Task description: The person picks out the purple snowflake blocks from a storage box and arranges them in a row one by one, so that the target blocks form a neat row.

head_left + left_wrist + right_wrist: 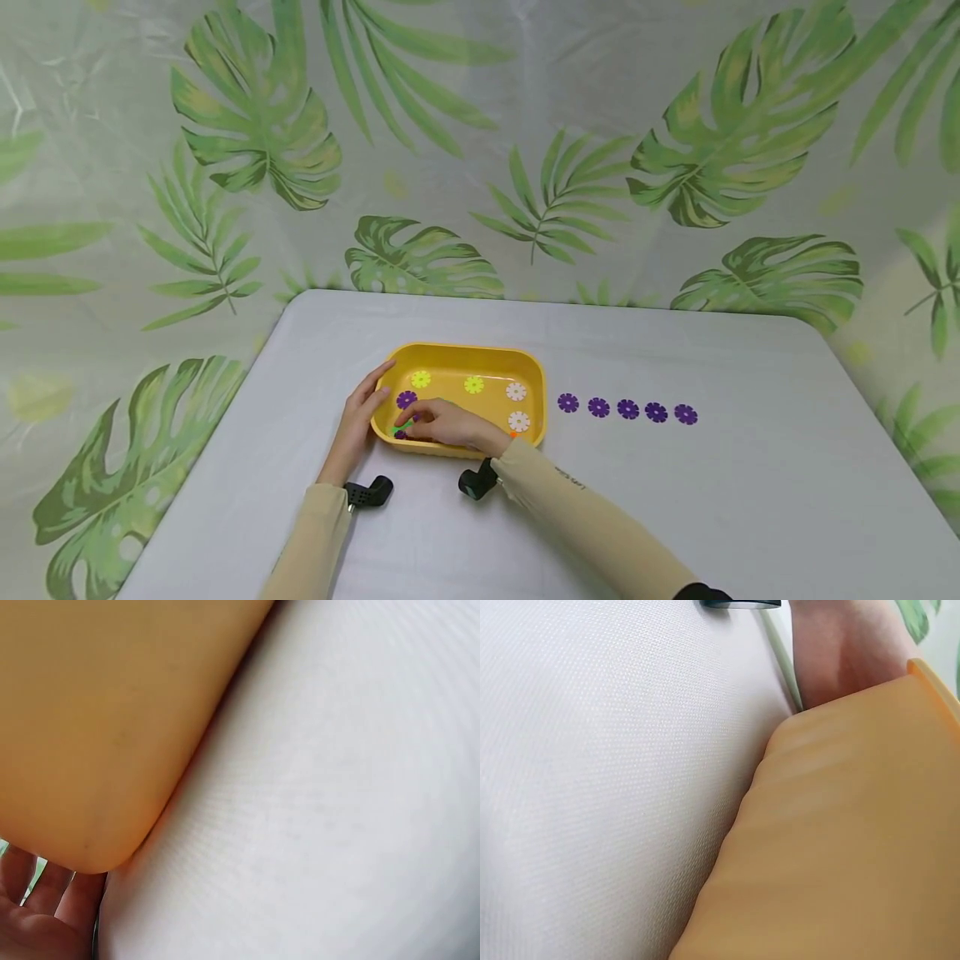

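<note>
A yellow plastic tray holds several small notched, flower-shaped discs. My left hand rests along its left side, fingers extended at the rim; in the left wrist view the fingers lie against the tray's outer wall. Reaching over the front rim, my right hand has its bent fingers down in the near left corner, right at a green disc and a dark purple disc. I cannot tell whether they pinch one. Another purple disc lies just behind those fingers.
Inside the tray are yellow discs, white discs and a bit of orange by the right wrist. Several purple discs lie in a row on the white table, right of the tray. Leaf-patterned cloth hangs behind.
</note>
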{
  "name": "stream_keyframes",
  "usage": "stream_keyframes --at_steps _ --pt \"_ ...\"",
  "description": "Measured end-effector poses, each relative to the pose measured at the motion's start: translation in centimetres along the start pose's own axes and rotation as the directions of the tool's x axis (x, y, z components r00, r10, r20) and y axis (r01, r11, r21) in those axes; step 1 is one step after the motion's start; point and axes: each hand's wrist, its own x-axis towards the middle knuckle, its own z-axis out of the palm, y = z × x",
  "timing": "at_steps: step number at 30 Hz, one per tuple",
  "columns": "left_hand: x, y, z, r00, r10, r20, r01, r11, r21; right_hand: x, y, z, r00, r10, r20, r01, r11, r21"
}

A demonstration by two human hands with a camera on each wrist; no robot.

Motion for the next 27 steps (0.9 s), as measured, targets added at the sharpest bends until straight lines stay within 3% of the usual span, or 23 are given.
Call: stream_keyframes --at_steps 3,7,14,20,27 --pt "0.0 0.0 0.1 1.000 -0.001 -0.001 0.001 1.000 -0.002 -0.2 0.1 -0.1 0.997 0.030 -0.065 -0.027 0.999 0.041" --pt "0.1 0.0 0.3 1.000 0.007 -0.003 -0.007 1.000 -0.001 -0.7 0.3 -0.8 0.990 0.068 -0.123 -0.046 0.984 0.169" --pt "0.2 0.0 0.4 1.000 0.012 -0.008 -0.012 1.000 -0.008 -3.4 0.6 -4.2 0.981 0.055 -0.187 -0.001 0.961 0.276" --pt "0.1 -0.1 0.3 1.000 0.014 -0.010 -0.014 1.000 -0.006 -7.2 1.6 -8.8 0.967 0.046 -0.250 0.024 0.962 0.271" --pt "-0.1 0.0 0.2 1.000 0.001 -0.016 -0.001 1.000 -0.007 -12.8 4.6 -14.1 0.933 0.069 -0.354 -0.002 0.983 0.184"
